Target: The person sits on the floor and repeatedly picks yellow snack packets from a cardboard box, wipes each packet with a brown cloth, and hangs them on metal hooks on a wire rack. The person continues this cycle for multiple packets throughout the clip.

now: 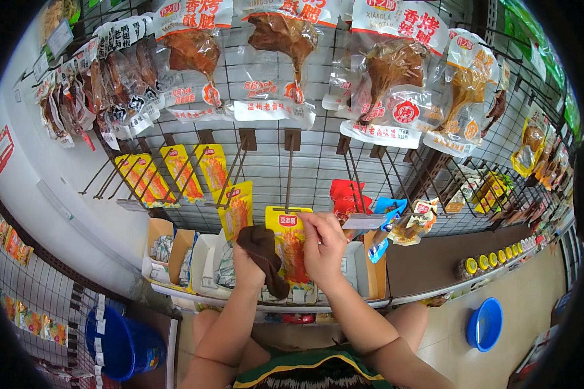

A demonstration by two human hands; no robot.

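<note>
My right hand point(326, 247) pinches the upper right edge of a yellow snack packet point(288, 246) that hangs upright on a hook in front of me. The packet has a clear window with reddish-orange food behind it. In my left hand point(245, 271) is a bunched dark brown cloth point(261, 251), which covers most of the fingers and lies at the packet's left edge. Just left of it, another yellow packet point(238, 209) hangs on its own hook.
Large vacuum-packed meat packs point(285, 52) hang above on the wire rack. Bare hooks point(104, 185) stick out at the left. Below stand open cartons of small packets point(164, 246). Red point(350, 198) and blue packets point(388, 217) hang at the right. Blue tubs point(126, 343) stand low on both sides.
</note>
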